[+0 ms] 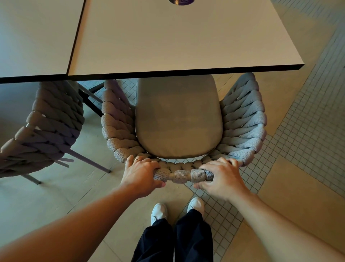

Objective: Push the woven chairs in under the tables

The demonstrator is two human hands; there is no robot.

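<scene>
A grey woven chair [244,119] with a taupe seat cushion [177,119] stands right in front of me. The front of its seat is hidden under the beige table [183,43]. My left hand [141,174] grips the left part of the chair's top back rail, fingers over the weave and thumb underneath. My right hand [222,177] grips the same rail on the right. A second woven chair [48,127] stands at the left, partly under a second table [35,37].
The two tables butt together edge to edge. A dark round object [182,1] lies at the far edge of the nearer table. Dark table legs [91,101] show between the chairs. My feet in white shoes [158,213] stand on the tiled floor behind the chair.
</scene>
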